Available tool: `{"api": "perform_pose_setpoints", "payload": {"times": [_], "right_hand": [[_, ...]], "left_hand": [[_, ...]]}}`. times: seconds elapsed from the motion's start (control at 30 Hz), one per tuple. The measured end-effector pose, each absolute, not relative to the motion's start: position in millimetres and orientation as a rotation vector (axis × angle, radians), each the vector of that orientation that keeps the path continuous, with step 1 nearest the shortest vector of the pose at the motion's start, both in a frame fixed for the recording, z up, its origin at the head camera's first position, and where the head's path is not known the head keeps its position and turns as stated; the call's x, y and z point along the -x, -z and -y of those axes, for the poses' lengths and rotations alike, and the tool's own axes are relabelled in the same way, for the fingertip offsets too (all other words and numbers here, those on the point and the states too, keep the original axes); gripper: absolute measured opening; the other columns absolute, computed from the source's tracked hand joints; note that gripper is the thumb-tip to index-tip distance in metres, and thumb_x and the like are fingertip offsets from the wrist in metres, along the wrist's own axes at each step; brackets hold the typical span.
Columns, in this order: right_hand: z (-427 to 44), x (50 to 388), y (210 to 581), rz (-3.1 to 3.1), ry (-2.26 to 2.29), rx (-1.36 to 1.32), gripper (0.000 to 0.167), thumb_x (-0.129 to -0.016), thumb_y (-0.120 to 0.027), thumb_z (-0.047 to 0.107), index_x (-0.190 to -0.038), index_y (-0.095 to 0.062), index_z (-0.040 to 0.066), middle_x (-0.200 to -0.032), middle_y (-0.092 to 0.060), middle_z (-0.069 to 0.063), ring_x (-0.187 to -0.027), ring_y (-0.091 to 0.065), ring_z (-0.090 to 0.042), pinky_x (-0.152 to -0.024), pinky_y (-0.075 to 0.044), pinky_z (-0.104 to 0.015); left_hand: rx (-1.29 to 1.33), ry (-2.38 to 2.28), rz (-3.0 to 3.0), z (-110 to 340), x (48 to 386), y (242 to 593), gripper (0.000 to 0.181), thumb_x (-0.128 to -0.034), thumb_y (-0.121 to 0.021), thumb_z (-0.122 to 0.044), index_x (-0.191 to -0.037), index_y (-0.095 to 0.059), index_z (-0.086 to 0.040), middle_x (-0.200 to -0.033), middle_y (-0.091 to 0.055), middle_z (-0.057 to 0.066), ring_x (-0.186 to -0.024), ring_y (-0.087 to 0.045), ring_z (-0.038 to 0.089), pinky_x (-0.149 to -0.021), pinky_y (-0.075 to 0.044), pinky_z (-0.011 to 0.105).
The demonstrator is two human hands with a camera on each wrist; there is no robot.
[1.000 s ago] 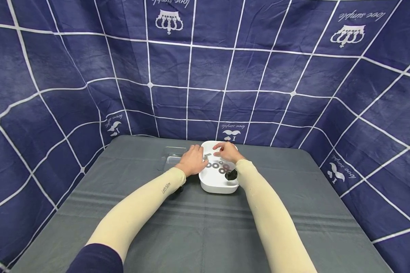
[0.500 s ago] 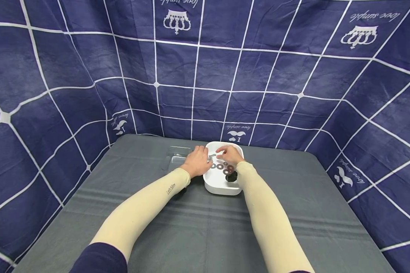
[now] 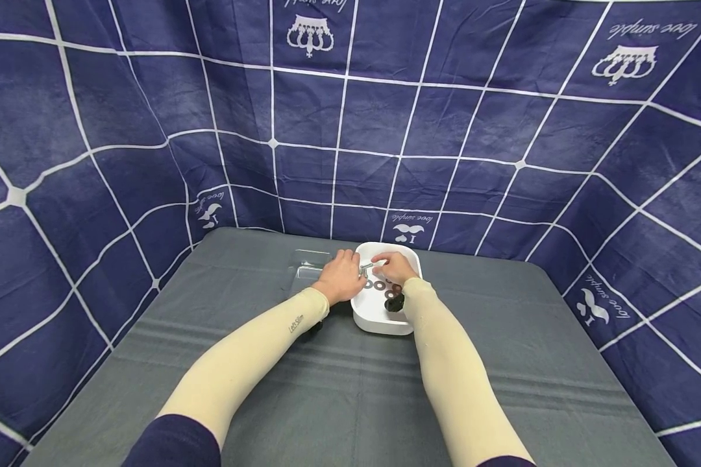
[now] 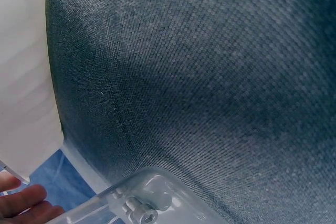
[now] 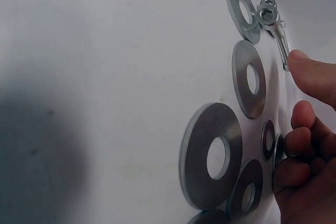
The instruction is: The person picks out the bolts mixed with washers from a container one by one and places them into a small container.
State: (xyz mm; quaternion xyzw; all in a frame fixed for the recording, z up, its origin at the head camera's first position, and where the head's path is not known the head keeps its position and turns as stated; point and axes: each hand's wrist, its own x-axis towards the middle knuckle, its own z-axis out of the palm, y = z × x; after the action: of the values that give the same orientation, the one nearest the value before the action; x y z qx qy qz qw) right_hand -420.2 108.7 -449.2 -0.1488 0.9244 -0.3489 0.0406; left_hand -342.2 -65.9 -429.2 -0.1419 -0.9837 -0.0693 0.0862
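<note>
A white tray (image 3: pixel 385 326) holds several metal washers (image 5: pixel 249 80) and a few silver bolts (image 3: pixel 366 267). My left hand (image 3: pixel 341 277) grips the tray's left rim, its thumb reaching inside. In the left wrist view, bent fingers (image 4: pixel 26 203) show beside the tray's outer wall. Over the tray, my right hand (image 3: pixel 396 267) has its thumb and index finger at the end of one bolt. From the right wrist, the thumb (image 5: pixel 315 74) meets the bolt's shank and the other fingers (image 5: pixel 296 142) are curled; the index finger is hidden, so a pinch cannot be confirmed.
A clear plastic container (image 3: pixel 304 275) stands left of the tray, partly behind the left hand. Close up, it has silver bolts (image 4: pixel 143 212) in it. A grey cloth (image 3: pixel 327 389) covers the table, and a blue checked curtain (image 3: pixel 368 117) rises behind and at both sides.
The head view has shifted, moving everything slightly rightward. My right thumb and index finger have closed in on the end of the bolt. My left hand stays at the tray's rim.
</note>
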Motion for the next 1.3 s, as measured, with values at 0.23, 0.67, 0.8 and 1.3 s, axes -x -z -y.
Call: {"api": "perform_pose_setpoints", "payload": {"times": [0.23, 0.67, 0.8, 1.3], "right_hand": [[-107.3, 421.3, 453.0, -2.843, 1.047, 0.402, 0.033, -0.086, -0.076, 0.012, -0.119, -0.073, 0.009, -0.087, -0.065, -0.010, -0.067, -0.053, -0.014, -0.057, -0.043, -0.024], [-104.1, 422.2, 457.2, -2.897, 0.991, 0.399, 0.027, -0.086, -0.076, 0.015, -0.113, -0.077, 0.013, -0.091, -0.069, -0.008, -0.072, -0.053, -0.015, -0.057, -0.042, -0.024], [-103.7, 424.6, 460.2, -2.911, 1.013, 0.397, 0.024, -0.086, -0.077, 0.016, -0.110, -0.077, 0.013, -0.090, -0.070, -0.008, -0.070, -0.053, -0.015, -0.056, -0.042, -0.024], [-104.6, 427.6, 465.2, -2.961, 1.078, 0.390, 0.016, -0.081, -0.078, 0.019, -0.096, -0.079, 0.012, -0.078, -0.067, -0.004, -0.068, -0.055, -0.016, -0.057, -0.042, -0.025]], "left_hand": [[0.422, 0.191, 2.933, 64.2, 342.0, 431.2, 0.054, -0.0968, -0.056, -0.034, -0.135, -0.050, 0.004, -0.124, -0.055, 0.018, -0.121, -0.050, 0.032, -0.096, -0.053, 0.044], [0.407, 0.191, 2.934, 63.0, 341.5, 432.2, 0.053, -0.0962, -0.055, -0.033, -0.135, -0.050, 0.003, -0.123, -0.056, 0.017, -0.121, -0.051, 0.031, -0.094, -0.054, 0.045], [0.417, 0.193, 2.924, 63.0, 341.4, 431.3, 0.053, -0.0964, -0.056, -0.032, -0.134, -0.050, 0.004, -0.123, -0.056, 0.018, -0.120, -0.052, 0.032, -0.094, -0.054, 0.045], [0.378, 0.229, 2.955, 63.5, 341.7, 430.7, 0.056, -0.0957, -0.055, -0.034, -0.138, -0.047, 0.002, -0.126, -0.055, 0.018, -0.119, -0.052, 0.034, -0.094, -0.054, 0.047]]}}
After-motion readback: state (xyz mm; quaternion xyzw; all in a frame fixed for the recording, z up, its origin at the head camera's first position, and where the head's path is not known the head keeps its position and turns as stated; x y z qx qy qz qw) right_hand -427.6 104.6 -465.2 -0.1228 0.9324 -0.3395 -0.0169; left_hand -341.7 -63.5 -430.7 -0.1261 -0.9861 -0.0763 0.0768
